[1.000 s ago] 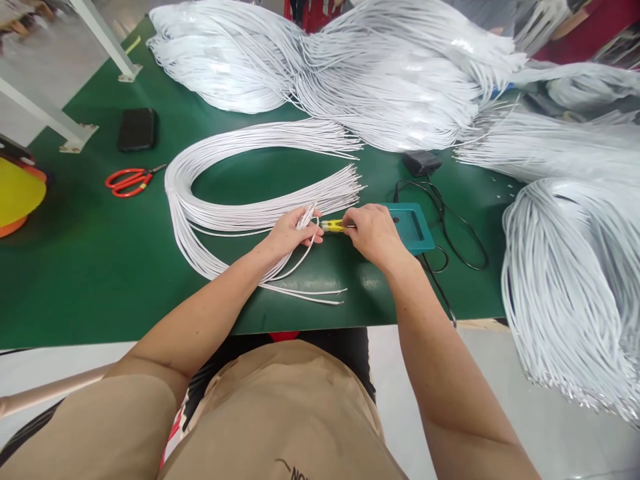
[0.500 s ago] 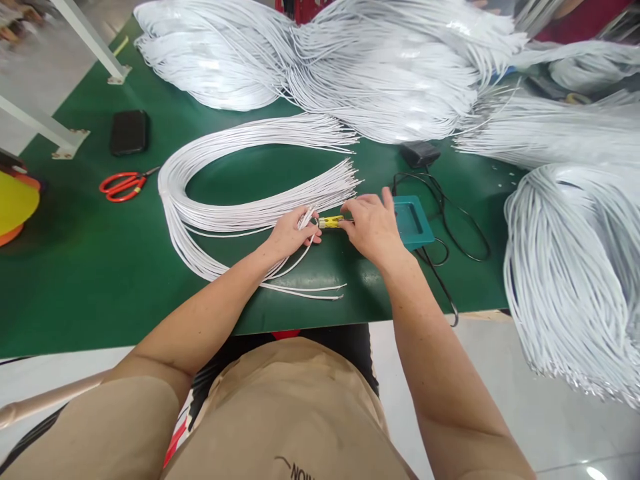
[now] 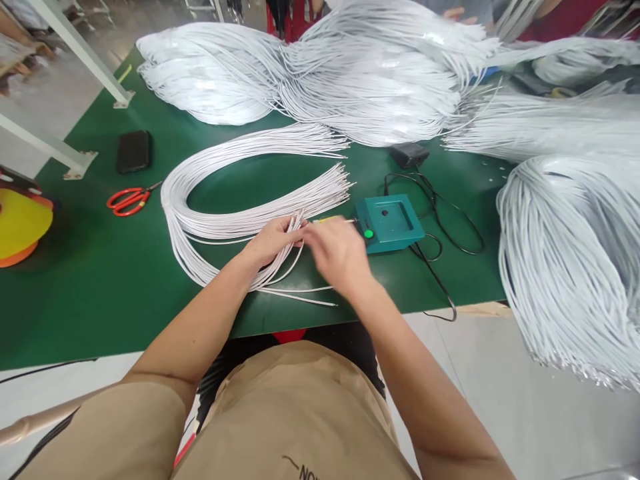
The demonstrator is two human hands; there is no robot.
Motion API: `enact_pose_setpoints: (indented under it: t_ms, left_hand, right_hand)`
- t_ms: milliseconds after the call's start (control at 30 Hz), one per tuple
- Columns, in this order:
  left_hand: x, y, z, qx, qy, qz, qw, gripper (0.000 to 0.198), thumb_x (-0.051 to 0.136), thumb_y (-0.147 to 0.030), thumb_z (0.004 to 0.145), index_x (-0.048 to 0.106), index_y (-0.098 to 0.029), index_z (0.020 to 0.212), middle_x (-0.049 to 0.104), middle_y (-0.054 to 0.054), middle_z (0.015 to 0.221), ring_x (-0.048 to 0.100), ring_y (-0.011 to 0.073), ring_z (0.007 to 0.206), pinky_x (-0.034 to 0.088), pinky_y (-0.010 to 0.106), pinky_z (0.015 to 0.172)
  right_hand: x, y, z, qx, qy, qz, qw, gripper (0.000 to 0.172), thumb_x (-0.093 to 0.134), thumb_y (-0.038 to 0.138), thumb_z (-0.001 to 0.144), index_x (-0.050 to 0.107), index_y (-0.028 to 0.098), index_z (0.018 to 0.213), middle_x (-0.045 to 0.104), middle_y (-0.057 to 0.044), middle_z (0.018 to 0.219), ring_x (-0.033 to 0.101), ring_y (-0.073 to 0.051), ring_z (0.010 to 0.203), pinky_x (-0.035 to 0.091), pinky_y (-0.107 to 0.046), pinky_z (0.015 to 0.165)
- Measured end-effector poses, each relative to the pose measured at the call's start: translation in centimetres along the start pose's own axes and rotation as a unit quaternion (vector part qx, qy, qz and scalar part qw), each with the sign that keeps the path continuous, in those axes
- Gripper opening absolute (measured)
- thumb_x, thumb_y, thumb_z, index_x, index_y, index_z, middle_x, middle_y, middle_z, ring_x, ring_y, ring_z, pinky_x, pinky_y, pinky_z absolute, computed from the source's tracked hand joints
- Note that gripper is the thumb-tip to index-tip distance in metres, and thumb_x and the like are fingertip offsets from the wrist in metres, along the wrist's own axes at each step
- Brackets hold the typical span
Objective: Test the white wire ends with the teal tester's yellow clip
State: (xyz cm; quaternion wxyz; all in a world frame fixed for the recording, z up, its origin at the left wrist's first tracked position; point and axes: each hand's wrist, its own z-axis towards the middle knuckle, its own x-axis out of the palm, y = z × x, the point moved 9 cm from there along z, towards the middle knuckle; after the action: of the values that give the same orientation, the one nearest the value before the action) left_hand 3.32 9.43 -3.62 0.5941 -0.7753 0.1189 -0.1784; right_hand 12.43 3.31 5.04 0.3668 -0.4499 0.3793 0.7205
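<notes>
My left hand [image 3: 276, 241] is closed around a small bunch of white cables [image 3: 287, 257], their ends poking up past the thumb. Close against its fingertips is my right hand [image 3: 343, 257], blurred by motion, with the fingers curled in at the cable ends; what they pinch is hidden. Behind the right hand's knuckles a yellow piece [image 3: 325, 219] shows in part, with a thin metal tip between it and a teal box [image 3: 393, 223] that has a green button. A curved bundle of white cables [image 3: 240, 223] lies just beyond my left hand.
Large heaps of white cable [image 3: 370, 80] cover the back of the green table [image 3: 100, 293], and another coil [image 3: 565, 267] hangs over the right edge. Red-handled scissors [image 3: 127, 200] and a black case [image 3: 133, 151] lie at left. A black adapter [image 3: 410, 155] trails its cord at right.
My right hand has moved left, from the yellow piece to the cable ends at my left hand, uncovering more of the teal box. The camera view has shifted slightly.
</notes>
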Motion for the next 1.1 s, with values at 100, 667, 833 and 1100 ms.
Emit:
enact_pose_setpoints:
  t_ms: [100, 667, 833, 1100]
  left_hand:
    - [-0.2, 0.1, -0.4, -0.037, -0.019, -0.021, 0.999, 0.041, 0.084, -0.042, 0.062, 0.069, -0.013, 0.087, 0.064, 0.001, 0.076, 0.056, 0.0087, 0.064, 0.045, 0.022, 0.062]
    - [0.0, -2.9, -2.7, -0.009, 0.043, 0.134, 0.99, 0.048, 0.078, -0.036, 0.074, 0.069, -0.017, 0.117, 0.07, 0.005, 0.099, 0.062, 0.0141, 0.087, 0.047, 0.026, 0.083]
    - [0.6, -3.8, -4.2, 0.021, 0.025, 0.177, 0.984, 0.058, 0.077, -0.037, 0.074, 0.064, -0.02, 0.127, 0.07, 0.004, 0.096, 0.063, 0.0153, 0.08, 0.049, 0.028, 0.078]
    - [-6.0, -7.2, -4.4, 0.105, -0.041, 0.299, 0.948, 0.067, 0.058, -0.048, 0.087, 0.044, -0.02, 0.146, 0.066, 0.014, 0.129, 0.06, 0.0243, 0.12, 0.046, 0.037, 0.101]
  right_hand:
    - [2.4, 5.4, -1.4, -0.105, 0.048, 0.006, 0.993, 0.03, 0.038, 0.017, 0.097, 0.068, 0.016, 0.096, 0.069, -0.012, 0.1, 0.055, -0.026, 0.1, 0.039, -0.039, 0.09]
    - [5.6, 5.2, -5.2, 0.155, 0.125, 0.352, 0.914, 0.019, 0.057, 0.031, 0.092, 0.063, 0.018, 0.079, 0.069, -0.003, 0.079, 0.064, -0.016, 0.073, 0.045, -0.027, 0.066]
    - [9.1, 1.5, -2.7, 0.312, 0.069, 0.615, 0.721, 0.042, 0.078, 0.042, 0.071, 0.061, 0.019, 0.102, 0.063, 0.004, 0.066, 0.054, -0.01, 0.045, 0.045, -0.024, 0.045]
    - [10.1, 2.9, -2.0, 0.315, 0.038, 0.743, 0.589, 0.009, 0.067, 0.023, 0.079, 0.064, 0.016, 0.084, 0.07, 0.001, 0.073, 0.055, -0.006, 0.052, 0.052, -0.018, 0.048]
